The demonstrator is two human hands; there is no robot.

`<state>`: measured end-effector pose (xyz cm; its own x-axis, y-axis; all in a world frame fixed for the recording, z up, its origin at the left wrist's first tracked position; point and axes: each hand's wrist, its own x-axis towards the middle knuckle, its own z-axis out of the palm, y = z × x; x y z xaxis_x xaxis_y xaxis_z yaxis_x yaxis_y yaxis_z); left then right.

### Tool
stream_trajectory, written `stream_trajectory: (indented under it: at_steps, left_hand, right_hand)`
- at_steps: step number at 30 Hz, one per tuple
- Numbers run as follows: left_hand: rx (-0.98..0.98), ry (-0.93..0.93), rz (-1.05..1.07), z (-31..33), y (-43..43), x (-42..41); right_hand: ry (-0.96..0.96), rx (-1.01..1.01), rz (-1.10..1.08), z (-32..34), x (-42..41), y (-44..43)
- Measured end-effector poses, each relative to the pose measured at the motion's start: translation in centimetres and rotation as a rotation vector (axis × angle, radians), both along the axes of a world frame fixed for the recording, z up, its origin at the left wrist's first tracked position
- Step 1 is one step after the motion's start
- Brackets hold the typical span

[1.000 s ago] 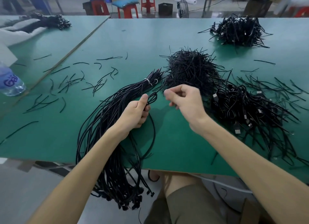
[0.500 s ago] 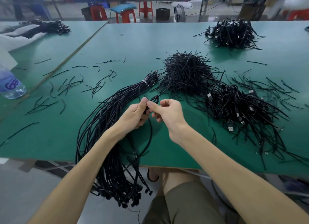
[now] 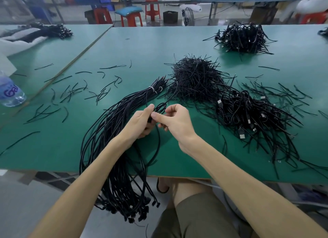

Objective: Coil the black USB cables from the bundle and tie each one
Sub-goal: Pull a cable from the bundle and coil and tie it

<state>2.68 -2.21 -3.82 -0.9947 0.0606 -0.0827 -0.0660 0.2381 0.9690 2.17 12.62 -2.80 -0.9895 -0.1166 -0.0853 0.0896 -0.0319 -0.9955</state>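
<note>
Green worktop, one, with an adjoining table along its left edge. A second before, the right hand was raised apart; it had since closed on the left hand and now touched it. Over the last half second a small loop had risen clear above the thumbs. Hands, two: the left gripped the coiled cable with its thumb pressed along it. The right pinched the same cable between thumb and forefinger, its other fingers curled. That cable was held over the middle of the worktop, and a long slack turn trailed toward the near edge. Cable bundle, one, ran from mid-worktop over the near edge, plugs hanging below, with two white bands near its far end. Tie heap, one, lay just beyond the hands. Heaps of coiled cables, two: the nearer heap toward the right edge, the farther heap by the far edge. Loose ties lay scattered toward the left edge, too many to count. Water bottle, one, stood on the adjoining table.
</note>
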Motion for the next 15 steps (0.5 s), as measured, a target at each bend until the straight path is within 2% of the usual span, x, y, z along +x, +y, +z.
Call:
stream_trajectory:
  at_steps: [8,15]
  left_hand:
    - [-0.022,0.001,-0.021,0.05,0.08,-0.17]
    - [-0.05,0.04,-0.057,0.43,0.74,0.16]
  right_hand:
    - [0.05,0.054,0.065,-0.37,-0.03,0.39]
    - [-0.061,-0.026,0.073,-0.41,-0.36,1.03]
